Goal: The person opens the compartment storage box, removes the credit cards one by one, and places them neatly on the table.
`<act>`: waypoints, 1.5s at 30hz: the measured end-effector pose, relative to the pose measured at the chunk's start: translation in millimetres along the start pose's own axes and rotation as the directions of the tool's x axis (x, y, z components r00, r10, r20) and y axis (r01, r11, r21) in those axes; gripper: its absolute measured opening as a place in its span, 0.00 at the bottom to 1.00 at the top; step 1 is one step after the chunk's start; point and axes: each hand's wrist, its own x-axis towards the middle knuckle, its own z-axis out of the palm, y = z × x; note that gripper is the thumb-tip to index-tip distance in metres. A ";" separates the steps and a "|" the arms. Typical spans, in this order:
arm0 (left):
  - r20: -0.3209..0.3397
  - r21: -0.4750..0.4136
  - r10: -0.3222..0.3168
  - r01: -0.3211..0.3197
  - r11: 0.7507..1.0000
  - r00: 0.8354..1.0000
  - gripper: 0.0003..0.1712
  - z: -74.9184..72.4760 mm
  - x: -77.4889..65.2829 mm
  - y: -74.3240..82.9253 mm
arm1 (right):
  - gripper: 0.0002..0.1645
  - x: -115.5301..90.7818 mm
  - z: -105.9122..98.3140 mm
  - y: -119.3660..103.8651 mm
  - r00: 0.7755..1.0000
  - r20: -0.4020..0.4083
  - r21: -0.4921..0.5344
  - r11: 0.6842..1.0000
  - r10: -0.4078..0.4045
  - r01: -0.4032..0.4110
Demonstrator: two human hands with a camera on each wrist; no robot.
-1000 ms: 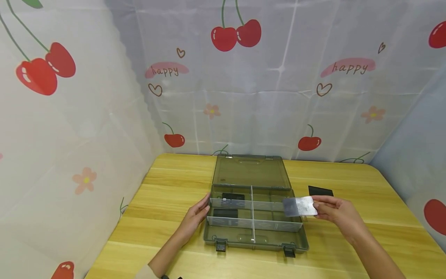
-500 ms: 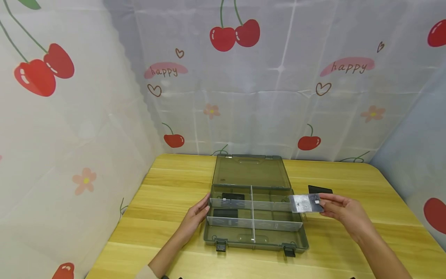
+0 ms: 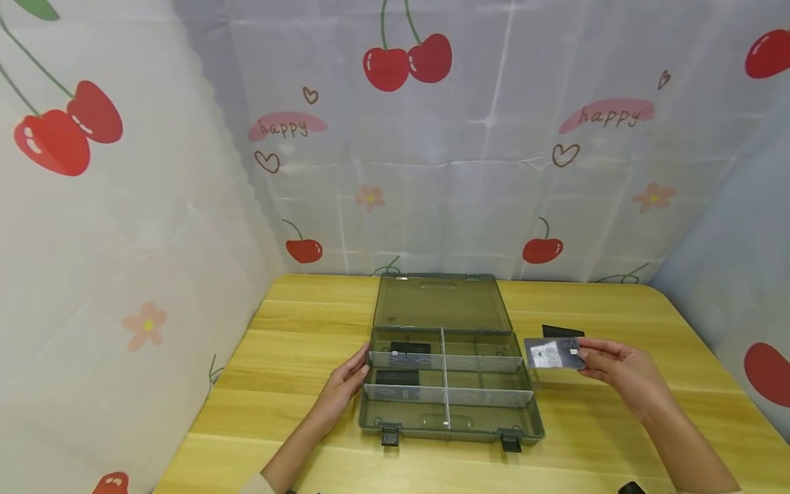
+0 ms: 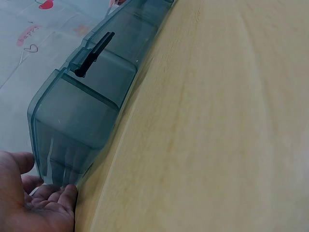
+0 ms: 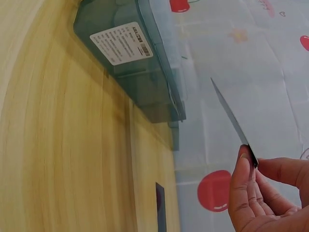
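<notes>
My right hand (image 3: 623, 370) pinches the edge of a dark grey VIP card (image 3: 552, 353) between thumb and fingers, above the table just right of the box. The card is edge-on in the right wrist view. A translucent green compartment box (image 3: 494, 415) lies with its lid (image 3: 441, 302) folded back. My left hand (image 3: 342, 384) rests against the box's left side with relaxed fingers. In the box, one black card (image 3: 410, 348) lies in the back left compartment and another dark card (image 3: 398, 377) in the middle left one.
Another black card (image 3: 563, 331) lies on the wooden table (image 3: 296, 329) behind the held card. Two black latches (image 3: 390, 436) hang open at the box's front. A cherry-patterned curtain (image 3: 426, 199) encloses the table's back and sides.
My right hand has drawn the card rightward, from over the box's right compartments to beside the box. The card has turned and its VIP lettering now shows. My left hand stays put.
</notes>
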 end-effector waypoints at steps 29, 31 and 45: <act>-0.013 -0.021 0.001 -0.001 1.000 1.000 0.33 0.8 -1.3 0.0 | 0.15 -0.4 -36.2 0.0 0.997 -0.048 0.017 0.998 0.055 -0.054; -0.010 -0.022 0.000 0.000 1.000 1.000 0.33 0.5 -1.1 0.4 | 0.16 1.4 -39.5 0.7 0.998 -0.048 0.036 0.998 0.046 -0.044; -0.004 -0.023 -0.007 0.007 1.000 1.000 0.34 -0.1 -1.7 0.2 | 0.20 9.8 -62.2 4.5 0.998 -0.054 0.124 0.992 0.024 -0.017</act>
